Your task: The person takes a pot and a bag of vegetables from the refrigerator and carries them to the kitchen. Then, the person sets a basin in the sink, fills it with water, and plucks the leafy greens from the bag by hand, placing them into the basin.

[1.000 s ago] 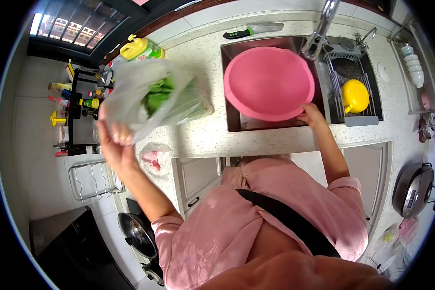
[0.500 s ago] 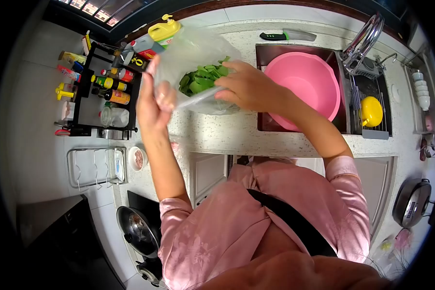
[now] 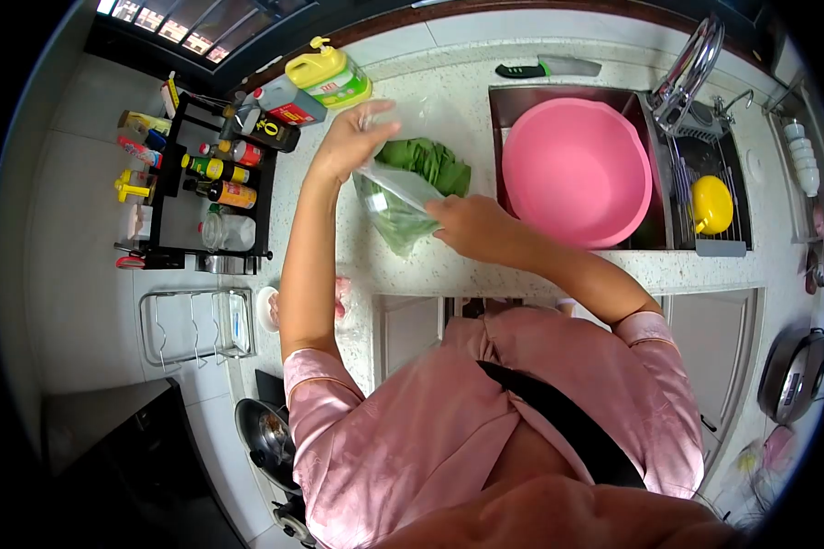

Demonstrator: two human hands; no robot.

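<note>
- Nearest, left forearm [image 3: 307, 261] is crossing the speckled counter [image 3: 430, 276] and partly hiding a white bowl [image 3: 267, 309]. A reddish piece [image 3: 341, 296] is lying on the other side of the arm; more of it is showing than 0.5 s ago, and less of the bowl.
- Right hand [image 3: 474, 229] is clamping its fingers on the bag's near rim. Change: it is no longer reaching over the leaves as at 0.5 s, nor touching the basin as at 1.0 s.
- Clear plastic bag [image 3: 395, 220] is resting on the counter, left of the sink, its mouth now gaping wider between the hands.
- Green leaves [image 3: 428, 165] are filling the bag and showing more fully in the opening than 0.5 s ago.
- Left hand [image 3: 352, 145] is standing at the bag's left rim, thumb and fingers apart; cannot tell whether it is also gripping film.
- Pink basin [image 3: 577, 174] is sitting in the sink [image 3: 659, 224], right of the bag, with neither hand touching it.
- Farther, the yellow bottle [image 3: 330, 73] is showing its label, which the bag was partly covering 0.5 s ago.
- Knife [image 3: 549, 69] is lying behind the sink, as before.
</note>
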